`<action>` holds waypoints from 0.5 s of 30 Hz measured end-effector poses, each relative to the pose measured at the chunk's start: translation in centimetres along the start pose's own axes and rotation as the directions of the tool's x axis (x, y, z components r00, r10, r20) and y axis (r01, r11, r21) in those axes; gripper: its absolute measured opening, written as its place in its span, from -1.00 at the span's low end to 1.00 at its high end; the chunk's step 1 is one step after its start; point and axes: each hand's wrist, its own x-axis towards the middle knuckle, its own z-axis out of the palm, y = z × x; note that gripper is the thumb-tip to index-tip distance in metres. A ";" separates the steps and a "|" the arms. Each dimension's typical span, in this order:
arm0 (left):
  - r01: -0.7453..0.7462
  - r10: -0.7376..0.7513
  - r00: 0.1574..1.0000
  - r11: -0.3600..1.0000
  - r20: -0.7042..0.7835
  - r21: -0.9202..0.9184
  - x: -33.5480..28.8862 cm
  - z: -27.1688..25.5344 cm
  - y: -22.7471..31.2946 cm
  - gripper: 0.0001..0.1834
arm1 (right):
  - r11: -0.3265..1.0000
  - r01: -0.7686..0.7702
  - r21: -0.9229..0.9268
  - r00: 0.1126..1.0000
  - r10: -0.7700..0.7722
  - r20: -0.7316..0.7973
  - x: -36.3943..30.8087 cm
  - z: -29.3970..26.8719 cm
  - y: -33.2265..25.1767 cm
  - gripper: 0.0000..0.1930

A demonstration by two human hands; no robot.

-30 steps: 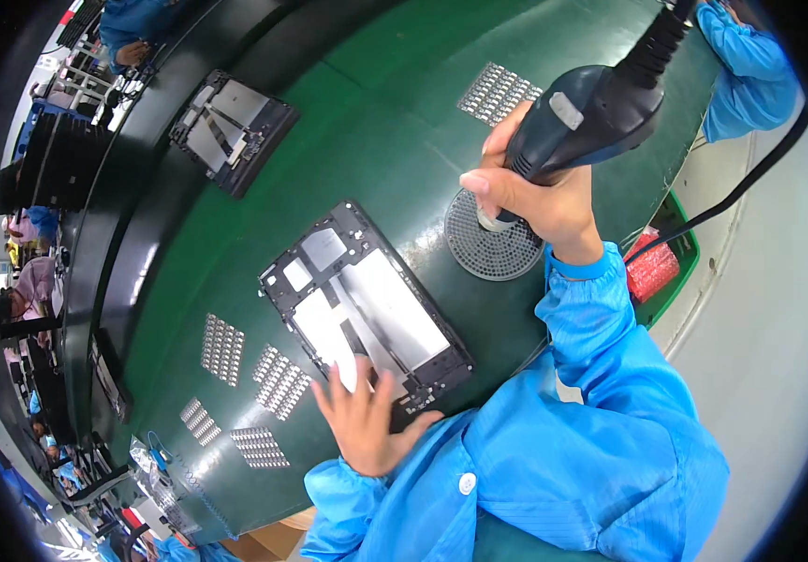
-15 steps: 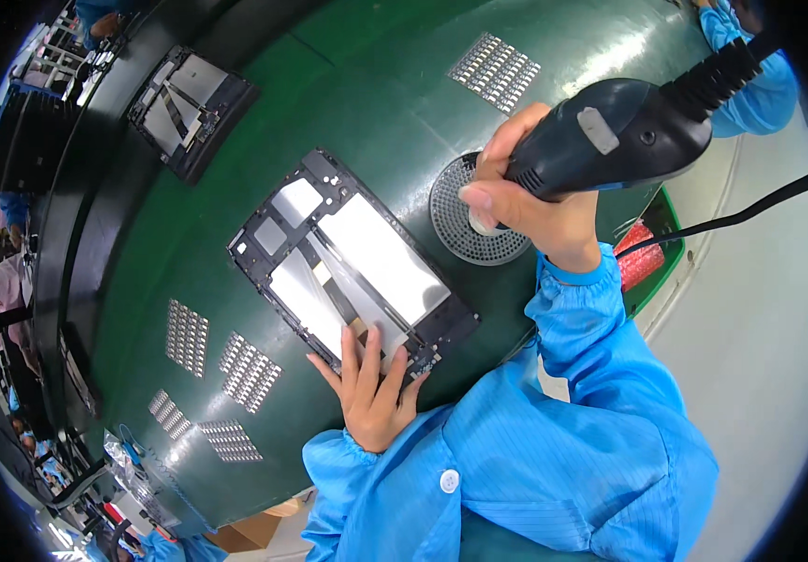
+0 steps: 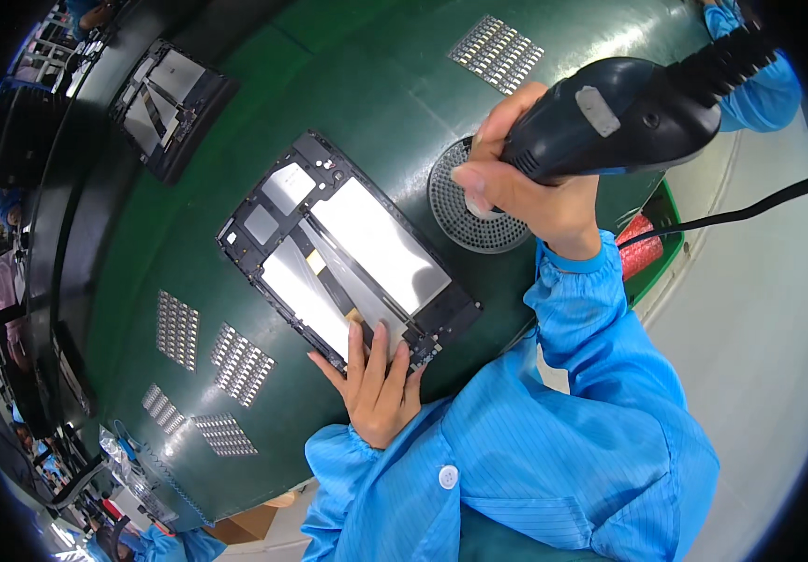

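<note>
An opened tablet (image 3: 381, 248) with bare silver panels and a black frame lies on the green table, tilted at a slant. My left hand (image 3: 381, 398) rests with fingers spread on its near end, over the flat cable (image 3: 334, 286). In my right hand (image 3: 540, 201) is a black handheld power tool (image 3: 615, 122) with a ribbed sleeve at its back, raised close to the camera. Its working tip is hidden behind my fingers. Behind and below that hand sits a round grey tray (image 3: 479, 234) full of small holes, partly covered.
Several sheets of small parts lie at left, one sheet (image 3: 177, 330) among them, and another (image 3: 496, 54) at the far side. A second opened tablet (image 3: 168, 108) lies far left. A green bin (image 3: 671, 234) holds a red roll (image 3: 641, 248). A black cable (image 3: 750, 211) crosses at right.
The whole view has shifted slightly, so the tablet, tray and sheets appear a little higher and mostly farther left. Both hands keep almost the same pose.
</note>
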 end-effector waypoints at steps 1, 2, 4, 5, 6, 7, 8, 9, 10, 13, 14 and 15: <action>-0.002 0.002 1.000 1.000 -0.005 0.000 -0.1 0.1 0.0 -0.61 | 1.000 0.011 0.004 1.000 -0.011 -0.001 0.0 0.0 0.1 -0.70; -0.005 0.005 1.000 1.000 -0.011 0.000 -0.1 0.1 -0.1 -0.61 | 1.000 0.009 0.004 1.000 -0.009 0.004 0.0 0.0 0.1 -0.71; -0.006 0.006 1.000 1.000 -0.010 0.003 -0.1 0.1 0.0 -0.61 | 1.000 0.006 0.005 1.000 -0.006 0.012 -0.1 -0.1 0.1 -0.71; -0.004 0.004 1.000 1.000 -0.005 0.006 0.0 0.0 0.0 -0.61 | 1.000 0.014 -0.024 1.000 -0.013 0.015 -0.1 -0.1 0.0 -0.71; -0.002 0.002 1.000 1.000 0.000 0.010 0.0 -0.1 0.1 -0.61 | 0.998 0.021 -0.053 1.000 -0.021 0.018 -0.1 -0.1 0.0 -0.71; -0.004 0.004 1.000 1.000 -0.004 0.011 0.0 -0.1 0.0 -0.61 | 0.996 0.031 -0.081 0.999 -0.029 0.024 0.0 0.0 0.0 -0.72; -0.005 0.005 1.000 1.000 -0.008 0.012 0.0 -0.1 -0.1 -0.61 | 0.997 0.021 -0.080 1.000 -0.020 0.011 0.1 0.2 0.1 -0.71; -0.003 0.003 1.000 1.000 -0.014 0.015 0.0 -0.2 -0.1 -0.62 | 0.997 0.011 -0.077 1.000 -0.011 0.001 0.1 0.4 0.1 -0.71; 0.010 -0.010 1.000 1.000 0.000 -0.005 0.0 -0.3 0.0 -0.60 | 0.997 0.000 -0.073 1.000 -0.001 -0.007 0.1 0.6 0.1 -0.71; 0.066 -0.066 0.998 0.998 0.014 -0.002 0.2 -0.5 0.4 -0.53 | 0.995 -0.064 -0.083 0.993 0.055 -0.108 -0.9 1.1 0.3 -0.70; 0.049 -0.049 0.999 0.999 0.009 -0.020 0.1 -1.0 0.1 -0.51 | 0.993 -0.083 -0.080 0.987 0.071 -0.147 -1.2 1.7 0.1 -0.67; 0.001 0.000 1.000 0.998 0.021 -0.060 -0.3 -1.5 -0.6 -0.48 | 0.994 -0.051 -0.093 0.983 0.033 -0.182 -1.3 2.5 -0.4 -0.66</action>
